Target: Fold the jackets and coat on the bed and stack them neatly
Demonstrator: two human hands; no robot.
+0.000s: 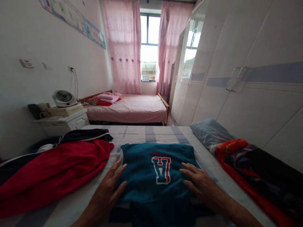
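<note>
A dark teal sweatshirt [139,176] with a white and red letter print lies on the bed in front of me, its near part in shadow. At its left edge is my left hand [112,181], fingers spread and thumb reaching over the fabric. My right hand [195,178] rests at the right side, fingers stretched out toward the print. Neither hand grips the cloth. Whether the palms press on it or hover just above, I cannot tell.
Red and dark clothes [78,167] are heaped at left. A blue folded cloth [210,130] and orange and black clothes [239,154] lie along the right. Beyond stand a pink bed [142,108], a cabinet with a fan [63,97], and a white wardrobe [236,113].
</note>
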